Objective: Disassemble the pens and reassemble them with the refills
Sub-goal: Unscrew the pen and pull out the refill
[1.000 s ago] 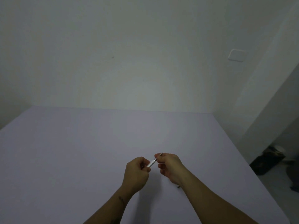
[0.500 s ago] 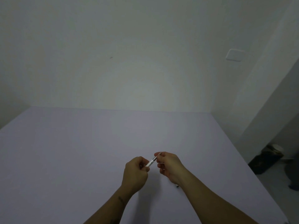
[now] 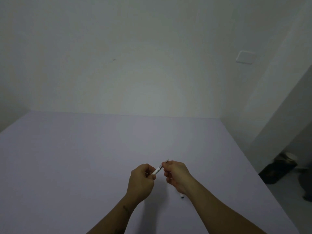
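A slim white pen (image 3: 157, 170) is held slanted above the pale lilac table (image 3: 84, 157), near its front middle. My left hand (image 3: 141, 181) is closed around the pen's lower end. My right hand (image 3: 177, 174) pinches the upper end, and the pen's pointed tip pokes out above its fingers. A small dark-tipped piece (image 3: 182, 196) lies on the table under my right wrist, mostly hidden by the arm.
The table meets a plain white wall at the back and right. A white wall plate (image 3: 245, 57) sits high on the right. Past the table's right edge, a dark bin (image 3: 276, 169) stands on the floor.
Both hands stay on the pen in nearly the same spot. The view has shifted slightly; the pen's tip now shows a little more above my right fingers.
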The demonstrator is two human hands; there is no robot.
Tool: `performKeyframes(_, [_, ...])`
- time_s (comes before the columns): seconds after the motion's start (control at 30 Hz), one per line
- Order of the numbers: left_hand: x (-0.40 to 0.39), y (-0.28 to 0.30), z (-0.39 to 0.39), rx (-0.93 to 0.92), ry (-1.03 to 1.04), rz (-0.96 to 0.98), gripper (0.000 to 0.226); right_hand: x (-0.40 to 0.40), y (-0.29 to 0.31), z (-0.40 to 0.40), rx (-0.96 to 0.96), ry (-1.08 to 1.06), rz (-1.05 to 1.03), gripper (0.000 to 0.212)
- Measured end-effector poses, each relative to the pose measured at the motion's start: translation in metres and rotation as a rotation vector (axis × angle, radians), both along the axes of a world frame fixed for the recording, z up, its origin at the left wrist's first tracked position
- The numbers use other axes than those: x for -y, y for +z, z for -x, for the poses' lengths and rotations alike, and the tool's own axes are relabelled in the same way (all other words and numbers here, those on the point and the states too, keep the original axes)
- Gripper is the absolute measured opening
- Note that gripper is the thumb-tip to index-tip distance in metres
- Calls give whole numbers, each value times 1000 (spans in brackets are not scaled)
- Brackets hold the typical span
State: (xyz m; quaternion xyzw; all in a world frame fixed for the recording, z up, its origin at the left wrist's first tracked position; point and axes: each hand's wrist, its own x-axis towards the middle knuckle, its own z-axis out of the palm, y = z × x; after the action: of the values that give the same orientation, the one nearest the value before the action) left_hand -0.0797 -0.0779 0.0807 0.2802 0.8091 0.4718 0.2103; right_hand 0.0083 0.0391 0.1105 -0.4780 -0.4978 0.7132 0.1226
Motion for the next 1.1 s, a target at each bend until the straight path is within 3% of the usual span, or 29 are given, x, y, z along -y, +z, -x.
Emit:
performKeyframes(0.47, [-48,-3,-16,28,14,28,22,-56,-14,-19,-144,46,58,27])
performKeyframes(0.63, [-60,-8,-18,29,47,69,22,-80,-18,-21,-118,27,100,22])
performKeyframes(0.93, [-62,-26,-29,-1,15,207,10,-116,-45,-34,128,-16,10,15])
performKeyframes(1.03, [-60,-31,-30,26,47,235,10,-118,-60,-41,278,119,-133,15])
performKeyframes(1.1, [-59,-33,-30,52,70,253,9,-118,-71,-46,444,328,-359,12])
